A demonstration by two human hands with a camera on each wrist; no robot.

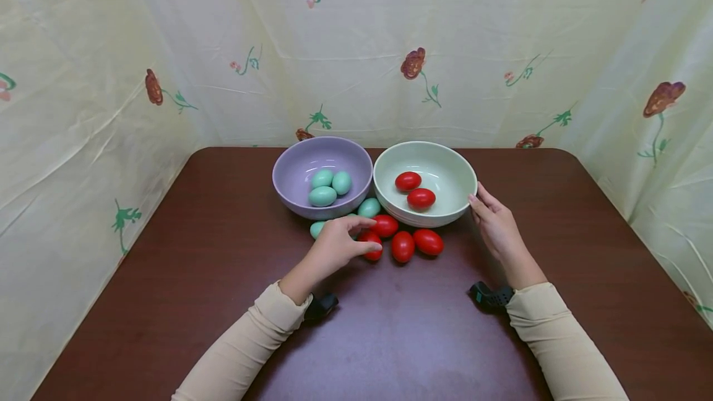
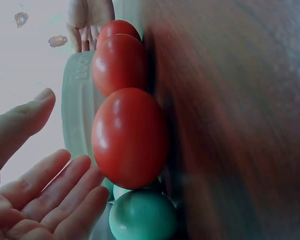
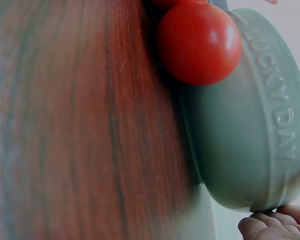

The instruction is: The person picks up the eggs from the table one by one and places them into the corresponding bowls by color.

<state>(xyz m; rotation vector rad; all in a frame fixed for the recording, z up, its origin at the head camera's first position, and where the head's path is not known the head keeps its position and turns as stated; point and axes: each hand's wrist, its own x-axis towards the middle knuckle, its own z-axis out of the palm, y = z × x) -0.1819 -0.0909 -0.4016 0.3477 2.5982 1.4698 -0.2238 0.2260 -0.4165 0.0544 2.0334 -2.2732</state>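
My left hand [image 1: 334,243] hovers over the eggs in front of the bowls, thumb and fingers spread apart with nothing between them. Closest to it is a red egg [image 1: 370,246], also large in the left wrist view [image 2: 130,137]. Three more red eggs [image 1: 403,247] lie to its right, and turquoise eggs [image 1: 369,208] sit behind and partly under the hand. At the right, my right hand [image 1: 498,228] grips the pale green bowl [image 1: 390,203] by its side, thumb at the rim and fingers outside. Two red eggs [image 1: 421,199] are in that bowl.
A purple bowl [image 1: 284,194] touches or nearly touches the green one on its left and holds three turquoise eggs [image 1: 323,196]. Both bowls stand near the far edge of the dark wooden table [image 1: 234,228]. Behind hangs a flowered curtain [image 1: 356,67].
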